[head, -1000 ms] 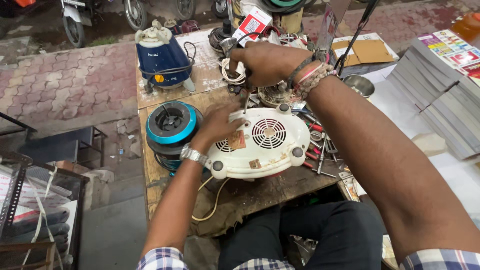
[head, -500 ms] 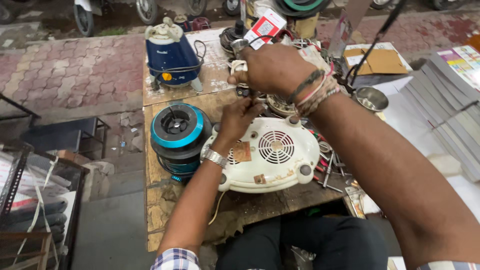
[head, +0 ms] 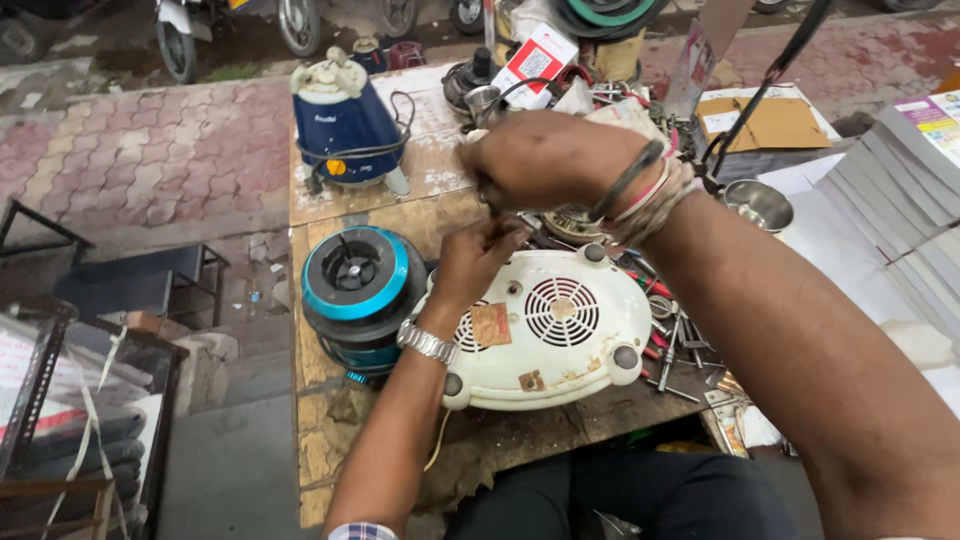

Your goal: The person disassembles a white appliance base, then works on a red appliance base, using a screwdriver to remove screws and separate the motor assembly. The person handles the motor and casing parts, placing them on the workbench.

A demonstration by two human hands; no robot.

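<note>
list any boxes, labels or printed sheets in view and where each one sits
Red and white carton: far edge of the bench, tilted.
Brown sticker: on the white appliance base, squarish, beside its round vent.
Brown envelope: far right, flat, with a white label.
Colourful printed sheet: right edge, atop a grey stack.

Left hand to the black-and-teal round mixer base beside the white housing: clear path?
Probably yes. The left hand rests at the top edge of the upturned white vented appliance housing, and the black-and-teal round mixer base stands right beside that forearm on the wooden bench, with nothing between them.
</note>
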